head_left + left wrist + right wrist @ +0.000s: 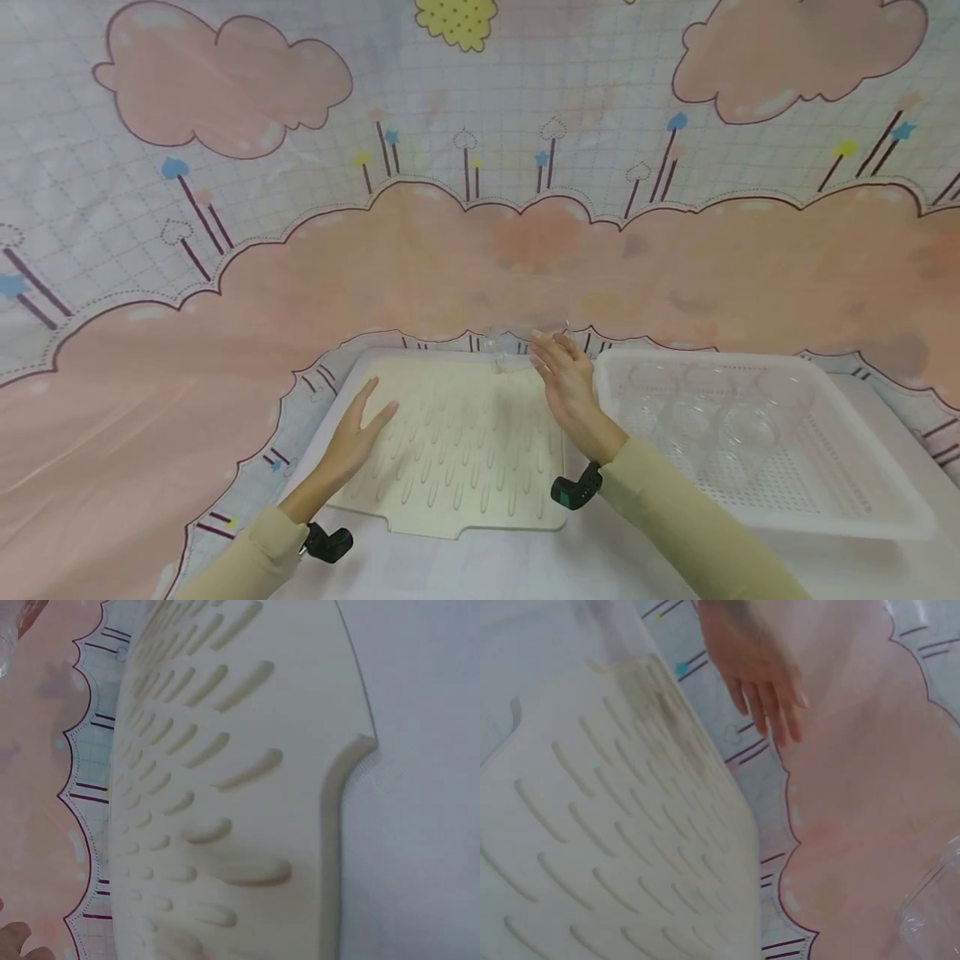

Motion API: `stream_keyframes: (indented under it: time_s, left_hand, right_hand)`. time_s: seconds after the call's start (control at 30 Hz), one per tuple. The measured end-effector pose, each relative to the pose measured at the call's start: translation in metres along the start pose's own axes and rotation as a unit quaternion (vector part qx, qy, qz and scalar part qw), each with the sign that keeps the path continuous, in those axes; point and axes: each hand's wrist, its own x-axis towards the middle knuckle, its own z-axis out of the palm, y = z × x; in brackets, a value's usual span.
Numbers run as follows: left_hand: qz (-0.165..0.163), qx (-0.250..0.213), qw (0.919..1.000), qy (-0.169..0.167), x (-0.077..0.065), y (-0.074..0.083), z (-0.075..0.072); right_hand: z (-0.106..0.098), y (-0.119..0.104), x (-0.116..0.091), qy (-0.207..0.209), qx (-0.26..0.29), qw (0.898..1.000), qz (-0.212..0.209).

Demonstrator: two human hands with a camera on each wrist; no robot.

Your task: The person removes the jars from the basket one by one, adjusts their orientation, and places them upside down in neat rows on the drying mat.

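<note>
One clear cup [498, 354] is in the right hand [573, 400], near the far edge of the cream ridged board [450, 433] in the head view; both wrist views show a clear part of it apart from the board, so I take it to be held up rather than resting. The fingers look long and only partly bent, and I judge that they grip the cup, though its transparency and the turned hand hide the thumb's contact. The left hand [348, 442] holds nothing, its thumb and fingers spread above the board's left side. To the right of the board stands a white basket [892, 471] with several clear vessels [750, 425] inside. The step in hand seems to be a transfer of one cup between basket and board; which way, I cannot tell for certain. If the board is the destination, the next move calls for bringing the cup over the ridges, levelling it and lowering it gently, with the left hand well placed to steady it. Smooth, see-through walls could slip or knock the board's edge, so a firm but light hold seems wise.
</note>
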Motion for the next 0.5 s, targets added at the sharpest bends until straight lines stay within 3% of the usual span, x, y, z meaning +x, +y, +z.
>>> stream_keyframes:
  time_s: [0.33,0.5]
  left_hand:
    - [-0.004,0.121,0.9925,-0.017,-0.010,-0.034,-0.003]
    - [-0.022,0.154,0.9874,-0.030,-0.016,-0.049,-0.005]
  right_hand:
    - [0.005,0.013,0.021,0.002,-0.059,0.998,-0.013]
    - [0.013,0.023,0.025,0.017,-0.089,0.996,-0.017]
